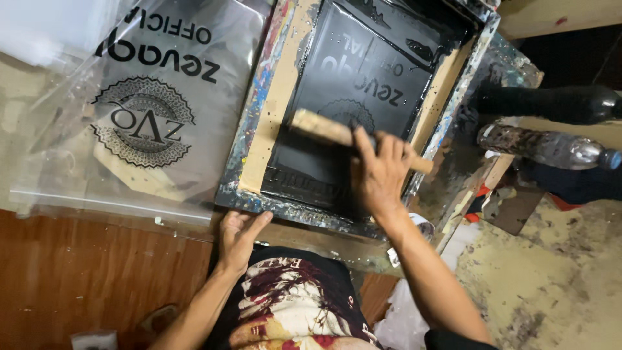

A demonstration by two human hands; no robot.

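My right hand (378, 174) grips a wooden-handled squeegee (324, 128) that lies across the black inked mesh of a screen-printing frame (259, 110). The frame's edges are taped tan and splattered with paint. My left hand (237, 233) presses flat, fingers spread, on the near edge of the frame at its lower left corner. A clear plastic bag (152, 104) with a black round emblem and lettering printed on it lies to the left of the frame.
Two ink-stained plastic bottles (551, 146) lie at the right, one dark (557, 104) behind it. A stained, splattered surface (551, 279) is at lower right. Reddish wooden boards (71, 272) run along the lower left. My printed shirt (291, 304) fills the bottom centre.
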